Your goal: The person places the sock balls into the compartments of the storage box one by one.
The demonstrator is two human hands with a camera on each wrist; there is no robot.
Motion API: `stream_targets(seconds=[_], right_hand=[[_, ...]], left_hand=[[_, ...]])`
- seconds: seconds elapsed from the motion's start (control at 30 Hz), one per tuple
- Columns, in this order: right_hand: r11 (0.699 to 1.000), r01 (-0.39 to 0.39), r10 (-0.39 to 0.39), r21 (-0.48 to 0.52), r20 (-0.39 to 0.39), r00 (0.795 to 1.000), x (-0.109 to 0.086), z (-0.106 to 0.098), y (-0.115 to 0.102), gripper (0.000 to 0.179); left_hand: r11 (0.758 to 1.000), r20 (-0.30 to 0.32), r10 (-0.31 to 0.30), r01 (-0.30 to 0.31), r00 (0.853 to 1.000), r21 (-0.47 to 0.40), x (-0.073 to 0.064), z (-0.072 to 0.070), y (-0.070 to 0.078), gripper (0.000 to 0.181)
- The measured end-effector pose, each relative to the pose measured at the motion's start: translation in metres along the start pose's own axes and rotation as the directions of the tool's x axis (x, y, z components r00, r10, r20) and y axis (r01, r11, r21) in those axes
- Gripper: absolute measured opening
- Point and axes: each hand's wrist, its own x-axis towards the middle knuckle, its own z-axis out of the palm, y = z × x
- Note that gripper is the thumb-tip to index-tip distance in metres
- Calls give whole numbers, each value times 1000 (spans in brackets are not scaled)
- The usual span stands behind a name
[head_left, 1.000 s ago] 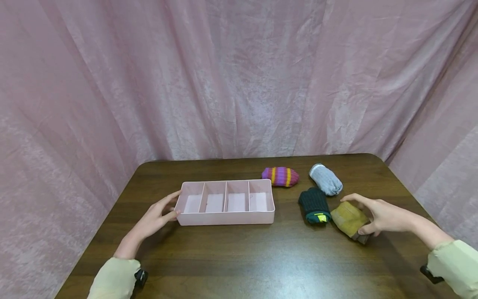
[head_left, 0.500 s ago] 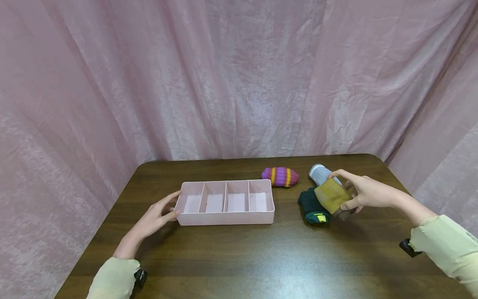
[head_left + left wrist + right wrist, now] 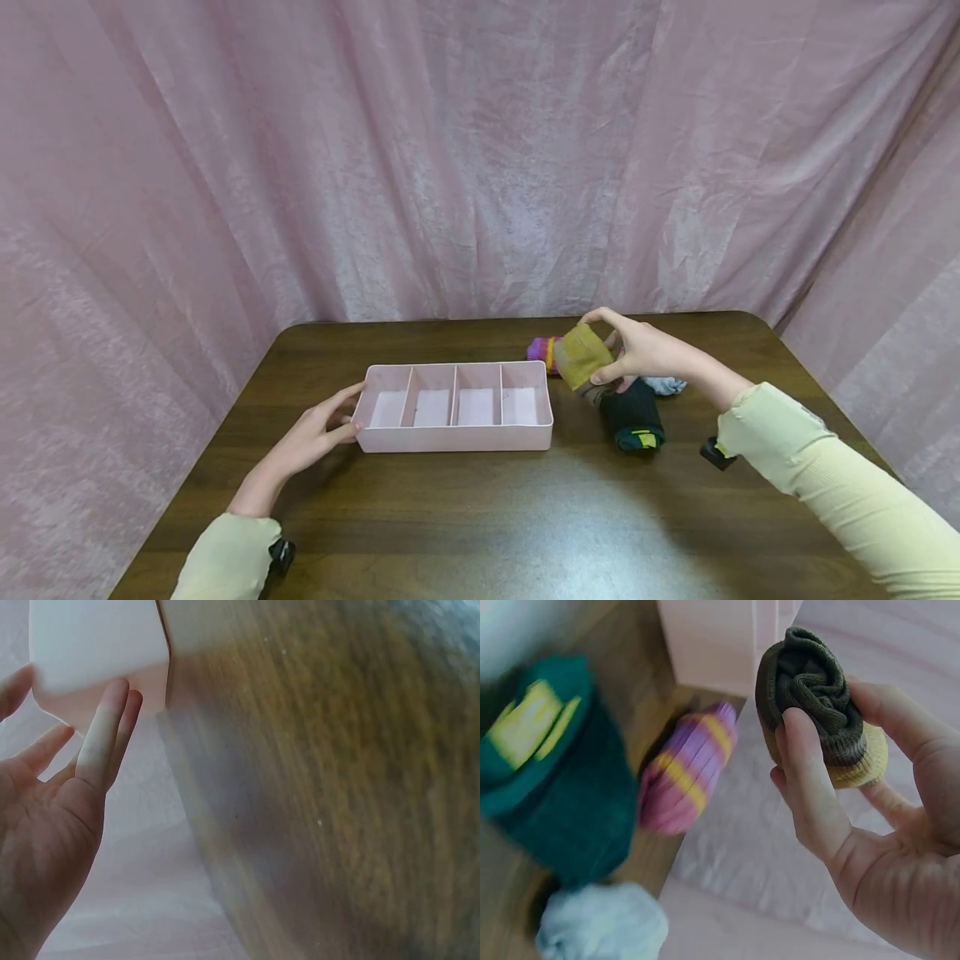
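A pink divided box (image 3: 453, 438) lies on the brown table. Against its left end rests my left hand (image 3: 309, 437), thumb by the front corner and fingers spread. In the left wrist view, fairly straight fingers (image 3: 101, 742) touch the box's end wall. My right hand (image 3: 647, 348) grips a rolled mustard-yellow sock (image 3: 582, 357) in the air, right of the box. Its dark brown folded cuff (image 3: 810, 697) shows in the right wrist view. Behind it is a purple, pink and yellow striped rolled sock (image 3: 686, 769), partly hidden in the head view.
A dark green rolled sock (image 3: 633, 417) with a bright yellow label lies below my right wrist. The light blue-grey rolled sock (image 3: 666, 386) is mostly covered by my right hand. A pink curtain (image 3: 480, 167) hangs behind the table.
My right hand has lifted the mustard-yellow sock off the table and carried it leftward and away from me, over the green sock. My left hand and the box have stayed put.
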Motion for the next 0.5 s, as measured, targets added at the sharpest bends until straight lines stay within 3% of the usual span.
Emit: stream_targets(seconds=[0.27, 0.5], right_hand=[[998, -38, 36, 47, 43, 998, 34, 22, -11, 83], [992, -44, 41, 116, 29, 999, 51, 45, -17, 79]], left_hand=[[999, 17, -21, 22, 1000, -31, 0, -1, 1, 65], [999, 24, -38, 38, 999, -32, -1, -2, 4, 65]])
